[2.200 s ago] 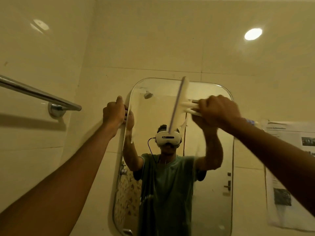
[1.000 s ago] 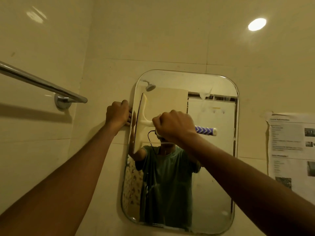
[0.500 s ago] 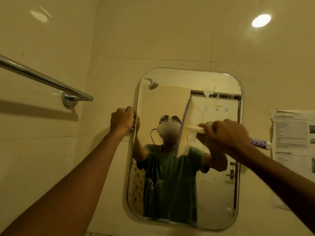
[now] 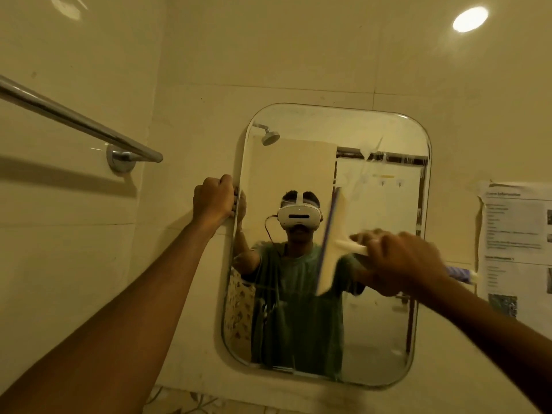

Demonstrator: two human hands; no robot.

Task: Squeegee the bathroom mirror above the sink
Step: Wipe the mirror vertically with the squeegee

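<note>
White squeegee (image 4: 330,243) blade stands near-vertical on the mirror (image 4: 298,162), just left of the right hand (image 4: 400,261), whose grip wraps its handle; smeared glass lies up-right of grip. Left hand (image 4: 213,198) clasps mirror's left edge.

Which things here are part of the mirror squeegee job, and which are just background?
In the job:
mirror
squeegee, held at the glass
right hand, gripping its handle
left hand, gripping the mirror's left edge

Just there:
towel rail on the left wall
printed notice, on the wall right of the mirror
</note>
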